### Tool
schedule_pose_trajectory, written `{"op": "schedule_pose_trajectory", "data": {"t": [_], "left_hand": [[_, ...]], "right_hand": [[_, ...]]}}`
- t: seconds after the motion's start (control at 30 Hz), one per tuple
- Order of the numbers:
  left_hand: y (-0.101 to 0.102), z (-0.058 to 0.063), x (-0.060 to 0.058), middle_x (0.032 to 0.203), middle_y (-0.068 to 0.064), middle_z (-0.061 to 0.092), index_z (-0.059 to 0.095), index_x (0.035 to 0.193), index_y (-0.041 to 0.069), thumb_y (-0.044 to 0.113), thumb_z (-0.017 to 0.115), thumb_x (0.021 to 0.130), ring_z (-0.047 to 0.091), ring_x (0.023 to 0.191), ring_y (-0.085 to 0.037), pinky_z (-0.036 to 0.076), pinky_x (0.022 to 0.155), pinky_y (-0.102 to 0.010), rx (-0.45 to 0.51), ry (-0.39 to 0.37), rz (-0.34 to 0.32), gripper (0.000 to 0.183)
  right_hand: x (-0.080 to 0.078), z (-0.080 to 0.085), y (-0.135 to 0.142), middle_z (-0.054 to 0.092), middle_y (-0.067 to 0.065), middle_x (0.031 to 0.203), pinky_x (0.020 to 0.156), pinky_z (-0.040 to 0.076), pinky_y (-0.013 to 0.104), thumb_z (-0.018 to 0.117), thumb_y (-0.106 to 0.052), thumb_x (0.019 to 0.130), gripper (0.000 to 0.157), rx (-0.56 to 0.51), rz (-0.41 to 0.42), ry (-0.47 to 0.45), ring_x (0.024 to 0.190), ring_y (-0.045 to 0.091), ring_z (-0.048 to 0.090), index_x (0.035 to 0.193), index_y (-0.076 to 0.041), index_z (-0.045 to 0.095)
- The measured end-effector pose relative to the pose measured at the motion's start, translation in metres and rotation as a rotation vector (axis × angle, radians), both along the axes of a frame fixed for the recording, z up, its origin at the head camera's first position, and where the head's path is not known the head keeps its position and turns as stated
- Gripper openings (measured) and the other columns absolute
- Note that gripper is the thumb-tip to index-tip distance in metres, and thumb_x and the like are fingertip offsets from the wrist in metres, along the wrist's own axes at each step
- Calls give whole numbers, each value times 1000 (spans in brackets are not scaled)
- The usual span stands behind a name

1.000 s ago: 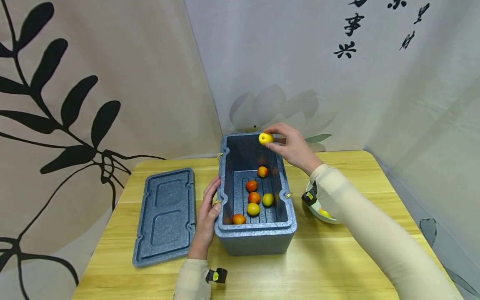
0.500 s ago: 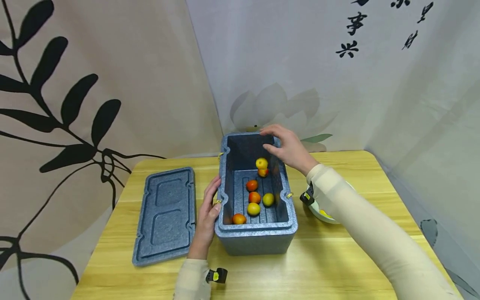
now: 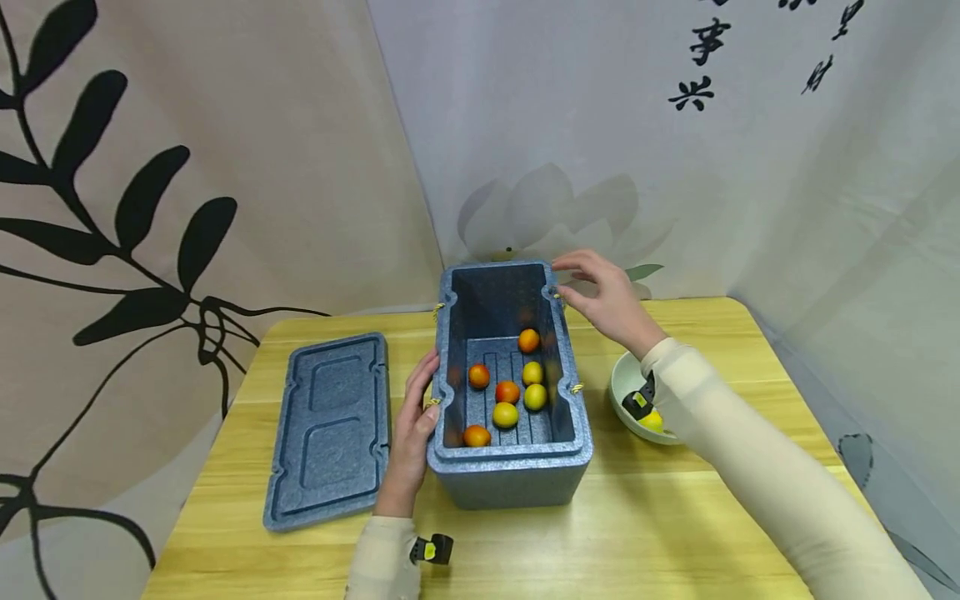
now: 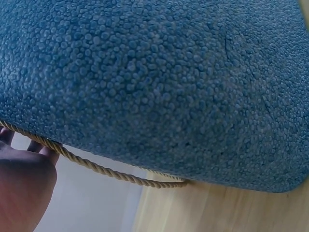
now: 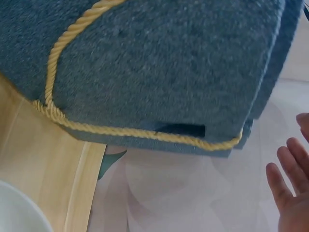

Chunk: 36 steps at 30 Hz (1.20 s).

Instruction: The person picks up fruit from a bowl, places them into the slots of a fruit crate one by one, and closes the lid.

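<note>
Box (image 3: 510,487) stands upright on the bench (image 3: 540,558), uncovered, with its lid (image 3: 330,425) lying flat to the left, apart from it. Loading appears well advanced: seven fruits (image 3: 507,392) lie on the box floor, four red to orange and three yellow. They are loosely scattered; two yellow ones sit close together toward the right wall, and one orange one lies by the near wall. The bowl (image 3: 617,398) is placed to the right of the box, partly hidden by the right sleeve (image 3: 727,433). At least one yellow fruit (image 3: 652,419) is visible in the bowl; the full count cannot be read. The right hand (image 3: 609,302) is at the far right corner of the box, thumb and fingers set wide apart, holding nothing; whether it touches the rim cannot be told. The left hand (image 3: 408,429) rests against the left side of the box, fingers laid along the outside and thumb at the rim, probably to steady it. A rope (image 5: 111,129) runs along the outer right side of the box. Outstanding, judged from this layout: the bowl contents are not yet transferred, and the lid is not fitted.
</note>
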<state>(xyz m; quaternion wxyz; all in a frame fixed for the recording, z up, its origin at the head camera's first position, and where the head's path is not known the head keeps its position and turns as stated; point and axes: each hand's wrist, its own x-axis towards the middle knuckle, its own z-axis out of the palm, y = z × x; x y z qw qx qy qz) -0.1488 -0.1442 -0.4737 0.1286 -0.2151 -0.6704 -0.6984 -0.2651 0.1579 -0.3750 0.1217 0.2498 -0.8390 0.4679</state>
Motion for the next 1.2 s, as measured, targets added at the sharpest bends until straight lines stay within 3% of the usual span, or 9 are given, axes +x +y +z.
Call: {"op": "schedule_pose_trajectory", "data": {"t": [0.23, 0.53, 0.87, 1.2], "left_hand": [[0, 2, -1, 157, -11, 29, 39, 149, 2, 11, 41, 91, 22, 144, -28, 12, 109, -65, -11, 8, -4, 59], [1, 3, -2, 157, -12, 28, 38, 149, 1, 10, 40, 91, 22, 143, -29, 9, 108, -67, -18, 20, -12, 59], [-1, 2, -2, 157, -11, 28, 38, 150, 2, 12, 40, 91, 22, 144, -29, 15, 112, -57, -23, 12, -9, 59], [-1, 0, -1, 158, -10, 27, 37, 150, 2, 15, 42, 92, 21, 144, -29, 20, 113, -45, -11, 4, -13, 59]], "right_hand": [[4, -9, 25, 58, 8, 127, 102, 41, 47, 64, -2, 93, 32, -48, -31, -3, 120, 25, 52, 125, -6, 64], [16, -35, 72, 57, 14, 124, 101, 40, 52, 64, -4, 94, 32, 5, -171, -78, 117, 32, 52, 126, 0, 61], [44, -72, 118, 55, 17, 125, 98, 41, 55, 61, -11, 97, 34, 66, -294, -209, 118, 39, 52, 128, 3, 58], [65, -89, 134, 54, 21, 126, 98, 40, 57, 60, -10, 97, 33, 71, -328, -262, 117, 42, 52, 127, 4, 57]]}}
